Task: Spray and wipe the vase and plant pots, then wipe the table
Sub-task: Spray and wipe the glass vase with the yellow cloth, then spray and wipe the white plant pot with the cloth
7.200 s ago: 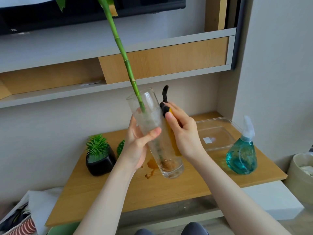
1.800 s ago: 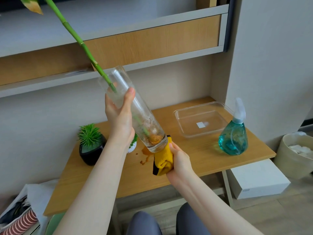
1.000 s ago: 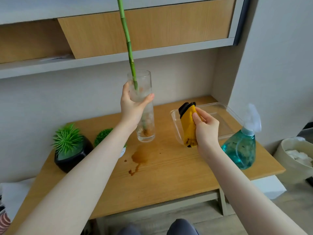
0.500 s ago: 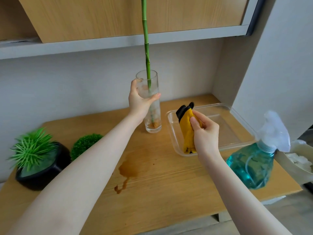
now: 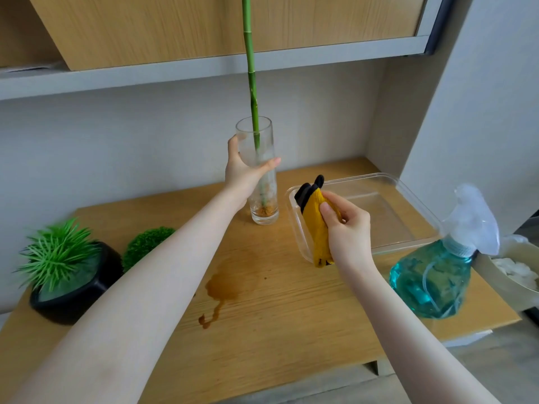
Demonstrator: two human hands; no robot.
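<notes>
A tall clear glass vase [image 5: 264, 211] with a green bamboo stalk [image 5: 250, 71] stands upright at the back of the wooden table [image 5: 291, 330]. My left hand [image 5: 243, 173] grips the vase around its upper half. My right hand [image 5: 347, 231] holds a folded yellow cloth with black edging [image 5: 315, 228] above the near-left corner of a clear tray. A black pot with a spiky green plant [image 5: 70, 275] sits at the left. Beside it a round green plant [image 5: 145, 244] shows, its pot hidden behind my left arm. A brown spill [image 5: 230, 284] stains the table's middle.
A clear rectangular tray [image 5: 408, 225] lies at the back right. A blue spray bottle [image 5: 434, 278] stands near the table's right edge. A pale bin [image 5: 513, 275] sits beyond that edge. A wooden shelf unit [image 5: 204, 62] hangs overhead, close to the stalk.
The vase went from tilted and lifted, with the cloth at its base, to upright on the table's back. My right hand carried the cloth to the tray's corner.
</notes>
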